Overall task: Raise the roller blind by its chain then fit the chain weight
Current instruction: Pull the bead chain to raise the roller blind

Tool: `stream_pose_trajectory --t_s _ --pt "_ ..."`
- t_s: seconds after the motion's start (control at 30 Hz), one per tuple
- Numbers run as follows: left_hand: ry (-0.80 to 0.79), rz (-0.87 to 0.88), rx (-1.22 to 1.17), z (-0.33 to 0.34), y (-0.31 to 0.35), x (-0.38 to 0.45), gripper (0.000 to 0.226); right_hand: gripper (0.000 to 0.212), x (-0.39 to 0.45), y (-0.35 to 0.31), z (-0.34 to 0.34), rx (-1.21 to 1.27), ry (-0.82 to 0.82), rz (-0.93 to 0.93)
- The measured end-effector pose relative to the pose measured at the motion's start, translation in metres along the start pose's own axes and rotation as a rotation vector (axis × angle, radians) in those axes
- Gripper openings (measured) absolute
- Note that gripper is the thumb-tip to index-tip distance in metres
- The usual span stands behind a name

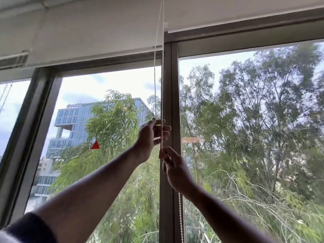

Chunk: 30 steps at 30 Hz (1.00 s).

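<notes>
A white bead chain (155,81) hangs in two strands from the top of the frame, in front of the window mullion (169,95). The white roller blind (98,44) is rolled high, its bottom edge near the top of the glass. My right hand (175,167) is closed around the right strand, which runs on below it past my wrist. My left hand (152,135) is higher, fingers spread and curled loosely by both strands, thumb near the left one. No chain weight is visible.
A second white blind (245,13) covers the top of the right pane. Dark window frames (33,123) divide the glass. Outside are trees and a glass building. A red triangle sticker (95,145) is on the left pane.
</notes>
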<state>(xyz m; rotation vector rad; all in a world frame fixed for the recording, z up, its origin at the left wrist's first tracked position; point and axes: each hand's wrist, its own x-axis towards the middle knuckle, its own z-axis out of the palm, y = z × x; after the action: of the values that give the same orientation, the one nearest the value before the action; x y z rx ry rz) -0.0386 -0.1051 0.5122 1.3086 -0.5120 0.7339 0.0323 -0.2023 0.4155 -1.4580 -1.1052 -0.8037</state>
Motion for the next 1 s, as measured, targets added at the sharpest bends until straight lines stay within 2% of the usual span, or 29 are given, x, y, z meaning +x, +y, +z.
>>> stream_pose_trajectory --t_s 0.17,0.3,0.4,0.5,0.57,0.7,0.8,0.83,0.9,1.0 --pt "0.011 -0.020 -0.013 0.017 0.020 0.007 0.029 0.033 -0.014 0.002 -0.001 -0.080 -0.089 -0.073" --pt "0.026 0.039 0.023 0.020 0.007 0.005 0.041 0.021 -0.024 0.006 -0.007 -0.268 -0.162 -0.158" --pt "-0.006 0.041 0.033 0.014 -0.005 -0.002 0.043 0.026 -0.020 0.014 -0.017 -0.325 -0.303 -0.055" --pt "-0.018 0.054 0.007 0.006 -0.012 -0.006 0.043 0.038 -0.004 0.004 -0.026 -0.143 -0.436 0.143" --pt "-0.006 0.060 0.053 0.006 -0.023 -0.012 0.043 0.039 0.015 -0.010 -0.032 0.000 -0.378 0.209" --pt "-0.022 0.001 0.091 0.006 -0.060 -0.031 0.044 0.030 0.064 -0.044 -0.047 0.304 -0.081 0.296" --pt "-0.053 -0.068 0.034 0.000 -0.082 -0.041 0.044 0.027 0.097 -0.069 -0.047 0.531 -0.032 0.368" --pt "-0.064 -0.077 0.018 -0.001 -0.087 -0.044 0.044 0.026 0.102 -0.073 -0.043 0.516 -0.030 0.391" --pt "-0.095 -0.073 0.019 0.000 -0.095 -0.047 0.044 0.030 0.106 -0.071 -0.030 0.332 0.011 0.359" --pt "-0.146 -0.077 0.080 0.002 -0.101 -0.046 0.047 0.042 0.099 -0.059 -0.010 0.124 0.091 0.129"
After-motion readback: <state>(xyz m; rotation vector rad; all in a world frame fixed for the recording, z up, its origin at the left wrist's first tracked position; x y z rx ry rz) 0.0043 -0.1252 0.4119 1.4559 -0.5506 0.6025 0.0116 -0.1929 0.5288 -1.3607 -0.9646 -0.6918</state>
